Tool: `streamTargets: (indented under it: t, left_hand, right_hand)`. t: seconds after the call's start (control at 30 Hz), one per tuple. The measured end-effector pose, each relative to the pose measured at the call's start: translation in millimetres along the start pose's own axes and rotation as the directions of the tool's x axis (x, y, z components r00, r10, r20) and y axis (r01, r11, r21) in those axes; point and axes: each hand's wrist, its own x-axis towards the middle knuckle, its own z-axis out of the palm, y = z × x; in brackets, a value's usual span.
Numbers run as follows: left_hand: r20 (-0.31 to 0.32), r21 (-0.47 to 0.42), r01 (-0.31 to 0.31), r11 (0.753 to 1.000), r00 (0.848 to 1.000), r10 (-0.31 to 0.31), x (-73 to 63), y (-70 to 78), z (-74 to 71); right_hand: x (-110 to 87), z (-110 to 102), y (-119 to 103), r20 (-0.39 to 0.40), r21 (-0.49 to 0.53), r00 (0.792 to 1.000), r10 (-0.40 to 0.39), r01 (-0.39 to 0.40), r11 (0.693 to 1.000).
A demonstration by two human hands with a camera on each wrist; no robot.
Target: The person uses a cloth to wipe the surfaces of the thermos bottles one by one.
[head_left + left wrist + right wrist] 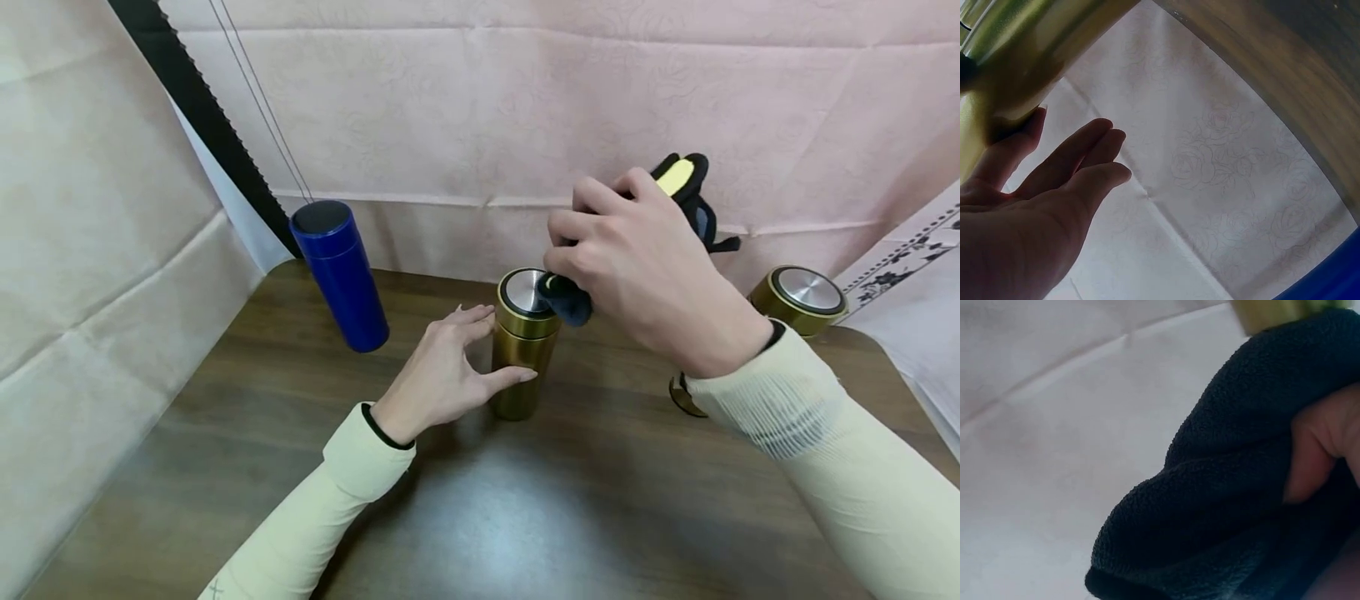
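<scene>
the gold flask (517,387) stands upright on the bench (247,450). our left grip (453,367) lightly pinches its side with thumb and forefinger, other fingers spread; our right grip (637,267) clutches the cloth (570,304) against its lid (521,290). we judge wiping to be underway; we cannot tell what is already clean. neither hand holds the blue flask (348,287) or second gold flask (810,292). behind, the bench edge and curtain (420,100) are near; we have open room in front, less rightward under our sleeve (810,417).
</scene>
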Motion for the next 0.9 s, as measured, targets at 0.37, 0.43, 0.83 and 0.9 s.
streamTargets:
  t: [0.37, 0.43, 0.83, 0.9]
  left_hand:
    - [-0.020, 0.002, -0.068, 0.998, 0.998, 0.068, 1.3, -1.4, 0.1]
    - [-0.011, -0.001, -0.039, 0.999, 0.999, 0.039, 1.1, -1.0, 0.1]
    - [0.014, -0.004, 0.050, 0.999, 0.999, -0.050, 0.6, 2.0, -0.5]
    - [0.015, -0.006, 0.053, 0.999, 0.999, -0.053, 0.1, 2.0, -0.7]
  right_hand:
    - [28.2, 9.5, -15.4, -0.073, 0.010, 0.995, -0.068, 0.069, 0.998]
    - [31.2, 14.7, -11.4, -0.053, -0.002, 0.998, -0.034, 0.034, 0.999]
    - [4.7, 12.9, 9.1, 0.003, 0.023, 0.999, 0.040, -0.040, 0.999]
    - [0.2, 7.9, 7.4, -0.003, 0.033, 1.000, 0.011, -0.011, 0.999]
